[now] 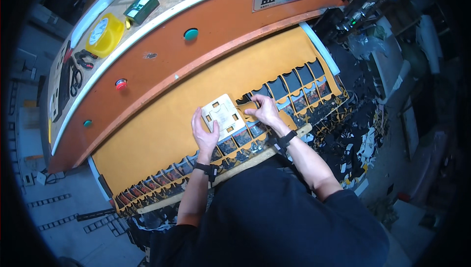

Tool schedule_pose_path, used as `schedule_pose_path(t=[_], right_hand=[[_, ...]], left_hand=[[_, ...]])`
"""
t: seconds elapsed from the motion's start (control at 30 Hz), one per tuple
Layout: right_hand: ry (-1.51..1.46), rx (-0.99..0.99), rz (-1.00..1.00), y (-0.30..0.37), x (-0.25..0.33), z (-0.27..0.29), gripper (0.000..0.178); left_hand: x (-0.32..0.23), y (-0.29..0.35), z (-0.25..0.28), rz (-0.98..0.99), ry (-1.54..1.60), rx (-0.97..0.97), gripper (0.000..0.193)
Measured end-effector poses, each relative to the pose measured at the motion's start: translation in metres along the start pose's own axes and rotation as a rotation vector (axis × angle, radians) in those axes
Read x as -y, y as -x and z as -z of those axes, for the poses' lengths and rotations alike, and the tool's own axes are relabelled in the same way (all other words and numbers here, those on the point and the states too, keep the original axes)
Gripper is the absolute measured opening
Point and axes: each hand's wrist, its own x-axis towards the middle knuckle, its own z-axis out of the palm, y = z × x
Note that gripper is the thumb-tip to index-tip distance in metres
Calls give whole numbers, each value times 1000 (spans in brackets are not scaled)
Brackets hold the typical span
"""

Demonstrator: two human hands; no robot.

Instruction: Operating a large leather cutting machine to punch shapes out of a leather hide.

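Observation:
A tan-yellow sheet (162,134) covers the bed of an orange machine, with a row of cut-out openings along its near edge. On it lies a white square plate (223,112) with several small rectangular holes. My left hand (204,134) grips the plate's left side, thumb on top and fingers along the edge. Just right of the plate, my right hand (267,112) is closed, thumb and fingers pinching a small tan-yellow cut piece (248,112) at the openings. Dark backing and patterned scraps show through the openings around it.
The orange machine beam (162,66) runs behind the sheet, with a red button (121,84) and green buttons. On its top stand a yellow round-faced container (105,35), a green box (141,8) and scissors (75,80). Dark offcuts (338,149) heap at the right.

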Motion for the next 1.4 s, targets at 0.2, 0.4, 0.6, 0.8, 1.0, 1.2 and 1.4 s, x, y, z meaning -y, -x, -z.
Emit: schedule_pose_path(t=[0.2, 0.4, 0.6, 0.8, 1.0, 1.2, 1.4], right_hand=[[-179, -107, 153, -4, -11, 10, 43], [182, 611, 111, 17, 31, 69, 38], [219, 378, 291, 16, 30, 39, 72], [142, 239, 546, 19, 26, 0, 81], [102, 215, 436, 22, 34, -7, 88], [138, 195, 417, 19, 29, -7, 83], [126, 209, 485, 12, 26, 12, 72]], left_hand=[[-3, -1, 1, 12, 13, -10, 71], [0, -3, 5, 49, 19, 72, 85], [-15, 9, 29, 111, 8, 264, 114], [-27, 16, 34, 42, -170, 413, 128], [-35, 10, 25, -3, -248, 391, 125], [-32, 14, 17, 46, -209, 372, 114], [-43, 13, 9, 85, -148, 361, 113]])
